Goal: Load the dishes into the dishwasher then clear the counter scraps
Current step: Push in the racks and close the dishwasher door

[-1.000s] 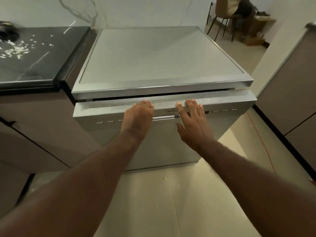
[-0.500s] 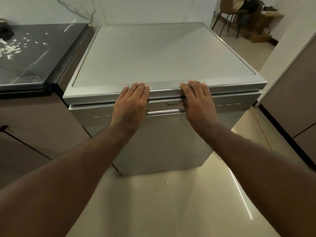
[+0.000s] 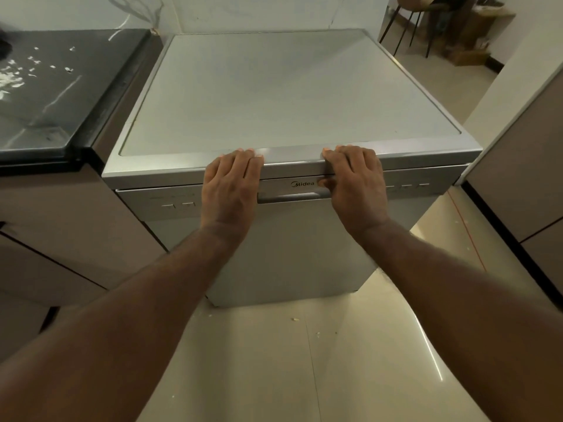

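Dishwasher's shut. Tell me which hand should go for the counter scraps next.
Left. The left hand rests on the dishwasher, on the side nearest the dark counter where the white scraps lie. The right hand sits farther off and would likely have to cross over.
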